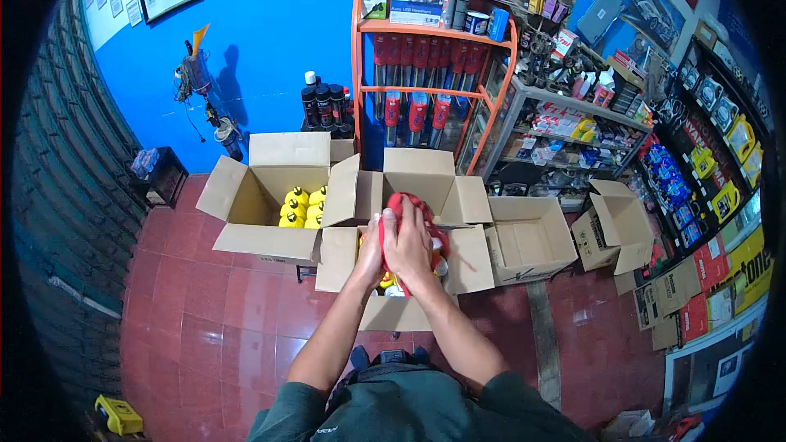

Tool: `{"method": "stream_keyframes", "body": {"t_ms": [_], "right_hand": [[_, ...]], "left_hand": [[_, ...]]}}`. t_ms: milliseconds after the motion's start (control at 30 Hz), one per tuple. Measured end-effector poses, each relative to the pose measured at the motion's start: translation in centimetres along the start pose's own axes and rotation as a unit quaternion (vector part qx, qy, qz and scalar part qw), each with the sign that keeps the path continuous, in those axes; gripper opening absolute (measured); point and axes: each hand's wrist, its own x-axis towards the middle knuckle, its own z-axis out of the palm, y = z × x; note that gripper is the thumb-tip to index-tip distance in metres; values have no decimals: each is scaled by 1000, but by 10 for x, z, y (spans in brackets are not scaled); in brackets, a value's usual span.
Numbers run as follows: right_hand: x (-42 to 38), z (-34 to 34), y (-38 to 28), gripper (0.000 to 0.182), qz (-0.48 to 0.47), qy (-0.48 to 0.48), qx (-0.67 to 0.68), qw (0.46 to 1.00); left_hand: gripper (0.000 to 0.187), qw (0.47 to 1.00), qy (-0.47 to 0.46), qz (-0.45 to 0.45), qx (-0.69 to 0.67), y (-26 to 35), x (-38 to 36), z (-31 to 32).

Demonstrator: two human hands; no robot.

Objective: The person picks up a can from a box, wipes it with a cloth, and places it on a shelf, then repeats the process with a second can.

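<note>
The near box [471, 258] has its flaps splayed outward, presumably to leave the opening clear. Over it, my left hand [369, 250] and right hand [408, 250] clasp the red cloth [400, 199], apparently bunched for steadiness.

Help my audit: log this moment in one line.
left hand: touching red cloth-like item; right hand: touching same item; below: open carton; leftward: second carton holding yellow bottles

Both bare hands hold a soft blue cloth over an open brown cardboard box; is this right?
Not quite: the head view shows a soft red cloth, not blue. The left hand and right hand do hold it over the open brown cardboard box.
</note>
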Motion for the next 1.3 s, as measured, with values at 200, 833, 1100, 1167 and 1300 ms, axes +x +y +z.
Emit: {"method": "stream_keyframes", "body": {"t_ms": [200,833,1100,1167,1300], "right_hand": [[-30,-12,12,68,-230,-81,-148,958],[-42,49,73,40,303,79,532,786],[-42,38,60,64,399,-30,556,729],[-39,44,69,68,393,-48,600,696],[-41,58,83,65,446,-56,534,716]], "left_hand": [[58,994,66,81,16,33,26,-6],[70,918,129,287,242,-19,34,-5],[54,927,121,275,225,-15,23,-4],[56,920,132,283,237,-14,20,-3],[55,932,115,254,230,-4,15,-5]]}}
